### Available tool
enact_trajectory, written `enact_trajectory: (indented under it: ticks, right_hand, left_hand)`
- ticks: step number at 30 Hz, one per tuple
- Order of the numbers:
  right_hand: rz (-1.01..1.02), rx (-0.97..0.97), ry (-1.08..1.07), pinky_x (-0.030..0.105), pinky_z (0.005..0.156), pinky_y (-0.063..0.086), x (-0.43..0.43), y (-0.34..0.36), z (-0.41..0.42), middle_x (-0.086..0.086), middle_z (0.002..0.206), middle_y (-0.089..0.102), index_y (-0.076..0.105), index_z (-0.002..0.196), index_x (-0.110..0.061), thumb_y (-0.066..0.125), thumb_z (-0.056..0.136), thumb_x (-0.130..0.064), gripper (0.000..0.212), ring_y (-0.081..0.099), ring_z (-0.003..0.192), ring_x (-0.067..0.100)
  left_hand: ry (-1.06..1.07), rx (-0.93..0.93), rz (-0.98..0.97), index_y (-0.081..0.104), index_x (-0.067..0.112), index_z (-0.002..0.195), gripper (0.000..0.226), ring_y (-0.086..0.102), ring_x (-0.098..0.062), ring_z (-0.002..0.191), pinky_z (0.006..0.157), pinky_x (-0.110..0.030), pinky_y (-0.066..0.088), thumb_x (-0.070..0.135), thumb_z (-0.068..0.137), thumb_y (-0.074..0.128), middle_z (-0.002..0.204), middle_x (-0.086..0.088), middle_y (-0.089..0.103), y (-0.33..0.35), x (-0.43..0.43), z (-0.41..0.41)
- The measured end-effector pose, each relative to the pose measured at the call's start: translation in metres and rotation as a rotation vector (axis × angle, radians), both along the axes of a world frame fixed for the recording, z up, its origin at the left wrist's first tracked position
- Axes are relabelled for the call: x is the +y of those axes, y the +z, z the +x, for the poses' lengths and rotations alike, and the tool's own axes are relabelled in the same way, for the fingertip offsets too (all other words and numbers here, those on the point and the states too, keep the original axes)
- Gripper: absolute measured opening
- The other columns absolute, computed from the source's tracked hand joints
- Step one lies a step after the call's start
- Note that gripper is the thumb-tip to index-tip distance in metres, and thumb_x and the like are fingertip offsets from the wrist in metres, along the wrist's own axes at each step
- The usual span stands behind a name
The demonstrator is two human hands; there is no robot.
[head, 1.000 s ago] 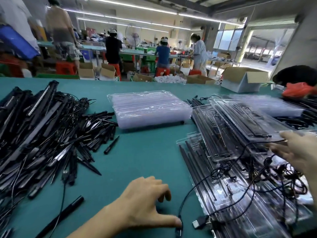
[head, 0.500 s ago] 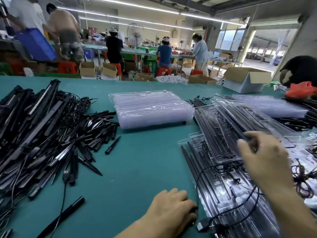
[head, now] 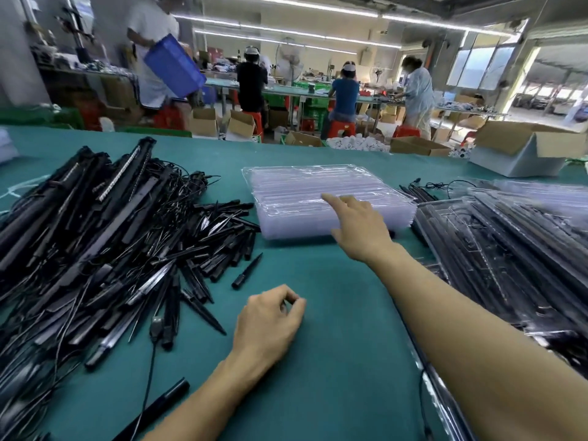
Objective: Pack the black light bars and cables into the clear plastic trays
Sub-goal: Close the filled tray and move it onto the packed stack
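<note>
Filled trays (head: 515,249) blurred, cut off at the right edge.

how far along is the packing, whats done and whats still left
Done: several filled trays sit stacked at the right, bars and cables inside. In hand: the right hand reaches onto the stack of empty trays, apparently for the next one; the left hand rests loosely curled on the table. Left: a big heap of loose bars and cables, so much remains.

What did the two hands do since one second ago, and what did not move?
The right hand left the filled trays and reached forward-left to the stack of empty trays, fingers open. The left hand drew away from the cable beside them and curled loosely, seemingly empty. The bar pile stayed put.
</note>
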State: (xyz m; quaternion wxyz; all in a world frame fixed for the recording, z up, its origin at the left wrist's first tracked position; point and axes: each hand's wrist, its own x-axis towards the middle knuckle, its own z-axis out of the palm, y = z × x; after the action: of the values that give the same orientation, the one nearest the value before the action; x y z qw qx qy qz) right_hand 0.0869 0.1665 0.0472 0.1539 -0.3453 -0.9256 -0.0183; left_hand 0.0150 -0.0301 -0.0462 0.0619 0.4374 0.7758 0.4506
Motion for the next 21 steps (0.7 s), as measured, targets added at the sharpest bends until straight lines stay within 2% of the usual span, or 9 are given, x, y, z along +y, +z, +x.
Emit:
enact_trajectory:
  ticks: [2, 4, 7, 10, 12, 15, 17, 19, 21]
  right_hand:
    - [0.083, -0.075, 0.009, 0.043, 0.103, 0.033, 0.009, -0.003, -0.027, 0.005, 0.151, 0.035, 0.03, 0.148, -0.034, 0.057, 0.094, -0.025, 0.062, 0.035, 0.133, 0.032]
    - [0.196, -0.091, 0.013, 0.04, 0.1, 0.033, 0.014, -0.006, -0.046, 0.005, 0.139, 0.048, 0.053, 0.134, -0.03, 0.059, 0.093, -0.026, 0.041, 0.042, 0.126, 0.03]
    - [0.39, -0.094, 0.03, 0.034, 0.074, 0.034, 0.016, 0.0, -0.059, 0.008, 0.105, 0.064, 0.065, 0.106, -0.015, 0.053, 0.091, -0.009, 0.02, 0.058, 0.094, 0.032]
    - [0.503, 0.061, 0.135, 0.034, 0.064, 0.028, 0.008, 0.019, -0.051, 0.014, 0.087, 0.062, 0.06, 0.099, -0.008, 0.049, 0.086, 0.006, 0.022, 0.059, 0.073, 0.035]
    - [0.583, 0.218, 0.272, 0.035, 0.059, 0.032, -0.014, 0.034, -0.04, 0.017, 0.079, 0.059, 0.066, 0.098, -0.006, 0.054, 0.083, 0.01, 0.025, 0.057, 0.067, 0.033]
    - [0.672, 0.372, 0.517, 0.037, 0.055, 0.043, -0.069, 0.039, -0.016, 0.015, 0.078, 0.06, 0.072, 0.103, -0.008, 0.054, 0.084, 0.007, 0.03, 0.055, 0.067, 0.03]
    - [0.637, 0.38, 0.553, 0.04, 0.056, 0.044, -0.112, 0.029, 0.007, 0.009, 0.077, 0.061, 0.073, 0.102, -0.013, 0.048, 0.087, 0.0, 0.032, 0.055, 0.068, 0.029]
    - [0.588, 0.321, 0.593, 0.038, 0.055, 0.043, -0.153, 0.013, 0.03, 0.004, 0.076, 0.061, 0.073, 0.1, -0.017, 0.04, 0.092, -0.003, 0.036, 0.054, 0.066, 0.027]
    - [0.535, 0.259, 0.657, 0.032, 0.053, 0.04, -0.184, -0.006, 0.047, -0.001, 0.072, 0.059, 0.073, 0.099, -0.02, 0.038, 0.093, -0.005, 0.039, 0.051, 0.063, 0.023]
  left_hand:
    - [0.006, -0.054, 0.027, 0.06, 0.028, 0.068, 0.02, 0.047, -0.011, 0.053, 0.061, -0.034, 0.047, 0.038, 0.085, 0.064, 0.048, 0.012, 0.047, -0.002, 0.001, -0.006]
    - [0.001, -0.08, 0.039, 0.062, 0.028, 0.068, 0.02, 0.047, -0.01, 0.052, 0.059, -0.032, 0.047, 0.039, 0.085, 0.064, 0.049, 0.014, 0.048, -0.005, 0.002, -0.009]
    - [0.016, -0.128, 0.072, 0.062, 0.027, 0.067, 0.021, 0.043, -0.007, 0.049, 0.055, -0.03, 0.044, 0.037, 0.084, 0.066, 0.048, 0.013, 0.049, -0.007, 0.004, -0.012]
    - [0.029, -0.159, 0.09, 0.063, 0.025, 0.065, 0.023, 0.042, -0.005, 0.048, 0.053, -0.023, 0.038, 0.033, 0.086, 0.067, 0.048, 0.014, 0.049, -0.005, 0.004, -0.015]
    - [0.061, -0.241, 0.133, 0.064, 0.021, 0.069, 0.025, 0.043, -0.003, 0.049, 0.054, -0.022, 0.038, 0.034, 0.091, 0.066, 0.052, 0.012, 0.051, 0.001, 0.006, -0.016]
    - [0.126, -0.809, 0.341, 0.064, 0.018, 0.09, 0.042, 0.057, -0.011, 0.05, 0.049, -0.024, 0.041, 0.053, 0.099, 0.043, 0.065, 0.001, 0.062, 0.028, 0.004, -0.031]
    - [0.037, -1.201, 0.472, 0.061, 0.016, 0.105, 0.063, 0.073, -0.021, 0.068, 0.053, -0.028, 0.054, 0.069, 0.095, 0.028, 0.089, -0.01, 0.073, 0.05, -0.01, -0.058]
    - [-0.121, -1.386, 0.525, 0.061, 0.01, 0.115, 0.082, 0.073, -0.035, 0.091, 0.067, -0.044, 0.061, 0.08, 0.086, 0.029, 0.108, -0.019, 0.072, 0.062, -0.031, -0.092]
    - [-0.231, -1.387, 0.446, 0.056, 0.008, 0.125, 0.089, 0.067, -0.042, 0.107, 0.082, -0.056, 0.057, 0.083, 0.08, 0.039, 0.12, -0.023, 0.067, 0.067, -0.051, -0.122]
